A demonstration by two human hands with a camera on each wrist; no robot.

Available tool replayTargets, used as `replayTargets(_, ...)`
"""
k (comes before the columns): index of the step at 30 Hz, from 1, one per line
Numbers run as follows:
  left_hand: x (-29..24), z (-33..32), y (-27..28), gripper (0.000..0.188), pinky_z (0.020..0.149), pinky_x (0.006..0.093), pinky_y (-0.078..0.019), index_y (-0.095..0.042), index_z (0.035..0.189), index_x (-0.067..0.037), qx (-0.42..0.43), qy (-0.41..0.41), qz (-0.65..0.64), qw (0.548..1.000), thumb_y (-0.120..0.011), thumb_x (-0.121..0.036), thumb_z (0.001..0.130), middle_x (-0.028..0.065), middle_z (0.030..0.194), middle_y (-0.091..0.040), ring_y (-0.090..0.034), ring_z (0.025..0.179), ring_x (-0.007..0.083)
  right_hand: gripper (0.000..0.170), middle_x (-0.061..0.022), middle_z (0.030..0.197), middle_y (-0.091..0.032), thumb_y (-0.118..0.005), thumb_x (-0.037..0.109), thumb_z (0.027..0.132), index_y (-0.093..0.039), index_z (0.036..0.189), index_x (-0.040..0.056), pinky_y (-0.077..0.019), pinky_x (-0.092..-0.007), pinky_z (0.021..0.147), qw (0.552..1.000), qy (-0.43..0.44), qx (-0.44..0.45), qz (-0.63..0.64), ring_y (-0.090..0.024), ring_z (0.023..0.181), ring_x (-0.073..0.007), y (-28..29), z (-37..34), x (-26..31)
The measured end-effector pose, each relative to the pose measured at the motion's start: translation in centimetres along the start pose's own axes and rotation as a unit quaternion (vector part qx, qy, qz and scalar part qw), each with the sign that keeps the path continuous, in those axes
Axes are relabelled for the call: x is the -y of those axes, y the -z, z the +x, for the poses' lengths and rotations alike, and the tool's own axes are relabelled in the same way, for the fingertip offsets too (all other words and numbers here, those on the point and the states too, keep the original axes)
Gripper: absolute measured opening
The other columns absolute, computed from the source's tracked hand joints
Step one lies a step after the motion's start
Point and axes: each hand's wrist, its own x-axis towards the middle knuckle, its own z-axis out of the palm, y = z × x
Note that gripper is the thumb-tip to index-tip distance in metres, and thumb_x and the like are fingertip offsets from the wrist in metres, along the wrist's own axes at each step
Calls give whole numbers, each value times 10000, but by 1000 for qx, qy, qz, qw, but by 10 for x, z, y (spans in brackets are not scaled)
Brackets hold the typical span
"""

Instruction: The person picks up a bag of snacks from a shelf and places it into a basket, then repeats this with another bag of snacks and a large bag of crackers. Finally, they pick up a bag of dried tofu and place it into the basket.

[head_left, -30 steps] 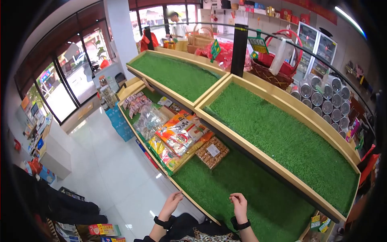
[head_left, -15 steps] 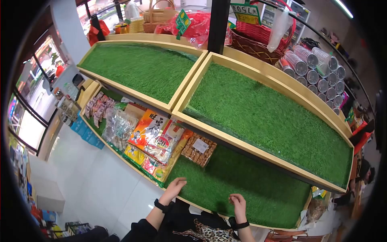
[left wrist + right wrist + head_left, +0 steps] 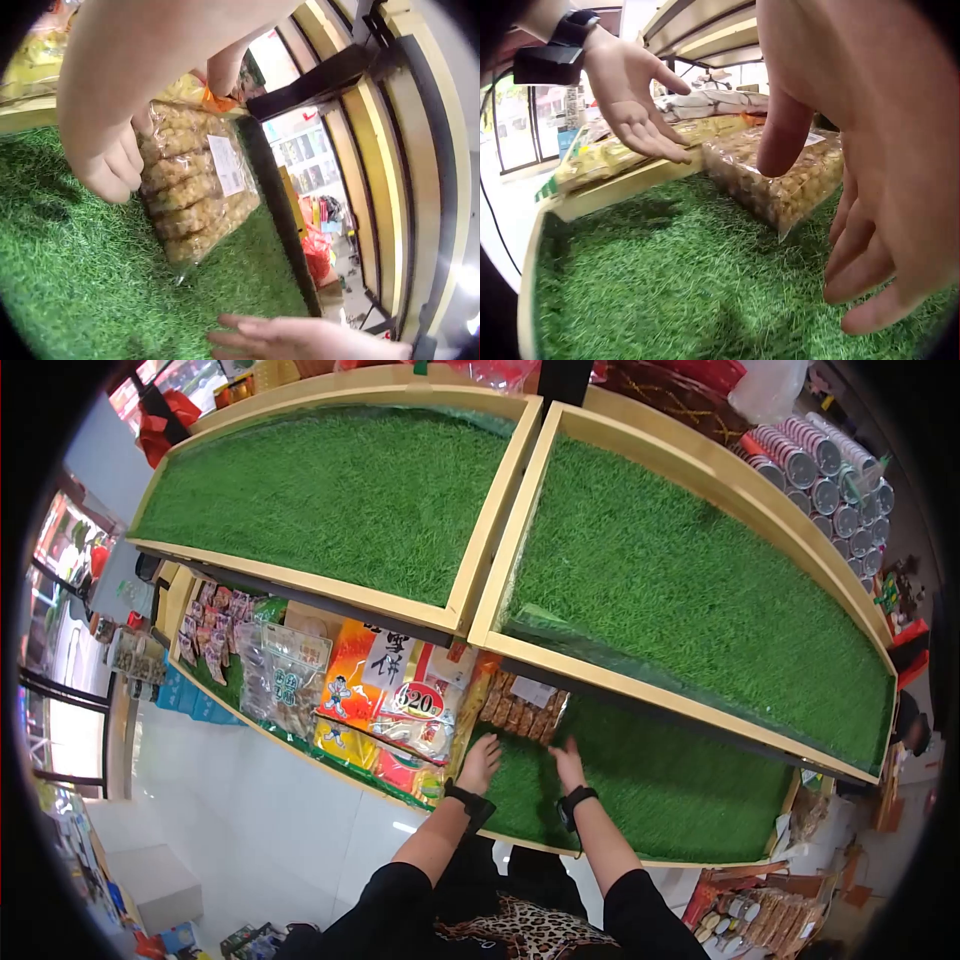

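Note:
A clear plastic pack of brown, nutty-looking snack bars with a white label lies on green artificial turf. My left hand is at its near left edge; in the left wrist view its fingers are bent loosely beside the wrapper. In the right wrist view the palm of that left hand shows, with nothing in it. My right hand is off the pack's near right corner, its fingers apart. Seen from the right wrist, the thumb overlaps the pack while the other fingers hang over the turf.
Left of the pack, behind a wooden divider, lie an orange and white snack bag, clear bags and small wrapped sweets. Two turf-lined upper trays overhang the lower shelf. Stacked cans stand at the back right.
Both hands have reached forward over the lower shelf to the snack pack and come closer together. The view has tilted down and moved nearer to the shelf.

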Motion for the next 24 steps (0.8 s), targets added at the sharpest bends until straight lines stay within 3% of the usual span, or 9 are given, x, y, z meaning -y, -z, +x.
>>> replayTargets(2, -2, 1, 3, 634, 1042, 416, -228, -275, 1357, -91, 9, 2, 9, 1000, -521, -361, 838, 148, 1398, -303, -301, 1276, 297, 760, -188, 1412, -267, -588, 258, 767, -221, 1358, -49, -183, -337, 1054, 998, -18, -7, 55, -212, 1324, -267, -16, 1, 7)
replayTargets(4, -5, 2, 7, 640, 1042, 417, -228, -268, 1359, -95, 15, 12, 17, 1000, -524, -362, 838, 145, 1398, -305, -300, 1276, 298, 746, -144, 1368, -345, -600, 273, 754, -260, 1352, -13, -223, -342, 1015, 990, -37, 30, 135, -254, 1296, -256, -27, 0, 14)
replayTargets(5, -7, 1, 8, 640, 1042, 419, -227, -265, 1358, -93, 20, 14, 13, 1000, -525, -363, 839, 148, 1396, -307, -300, 1276, 300, 693, -90, 1253, -438, -615, 289, 741, -329, 1314, 26, -264, -341, 957, 986, -58, -10, 153, -332, 1212, -221, -35, -3, 18)
replayTargets(9, -12, -1, 14, 640, 1041, 429, -224, -260, 1350, -69, 44, 27, 14, 999, -523, -365, 847, 156, 1391, -312, -303, 1273, 306, 656, -147, 1179, -505, -642, 282, 729, -388, 1257, -13, -337, -342, 918, 983, -82, -31, 161, -469, 1068, -241, -32, -2, 26)
replayTargets(11, -17, -5, 11, 634, 1041, 431, -224, -270, 1341, -56, 53, 30, 17, 998, -521, -366, 849, 158, 1386, -320, -305, 1272, 307, 540, -34, 977, -538, -653, 341, 730, -461, 1147, 57, -357, -313, 835, 976, -168, 76, 119, -466, 961, -155, -20, 9, 18)
replayTargets(15, -17, 2, 11, 625, 1029, 408, -236, -279, 1347, -94, 101, 51, 25, 993, -518, -380, 846, 128, 1370, -362, -345, 1248, 295, 491, -94, 933, -570, -724, 268, 685, -488, 1021, 0, -446, -293, 713, 987, -18, -47, 151, -544, 870, -162, -28, -5, 32)
replayTargets(18, -16, -1, 10, 614, 1048, 426, -213, -306, 1313, -19, 119, 50, 26, 991, -506, -374, 853, 180, 1363, -352, -299, 1275, 313, 534, -82, 889, -563, -726, 274, 686, -457, 1061, 5, -469, -266, 608, 975, -69, -52, 204, -548, 820, -140, -36, -15, 41)
replayTargets(19, -13, -1, 12, 614, 1048, 426, -213, -306, 1313, -19, 121, 52, 31, 991, -506, -374, 853, 180, 1363, -352, -299, 1275, 313, 573, -65, 823, -561, -715, 287, 694, -427, 1109, 17, -457, -237, 495, 981, -69, -41, 179, -563, 680, -129, -36, -17, 42)
replayTargets(24, -13, -20, 21, 598, 1047, 421, -229, -304, 1316, -21, 30, 82, 68, 994, -493, -350, 854, 199, 1362, -346, -316, 1270, 316, 465, -5, 691, -516, -686, 323, 708, -498, 1040, 58, -379, -205, 389, 981, -65, 20, 180, -508, 460, -105, -5, -38, 49)
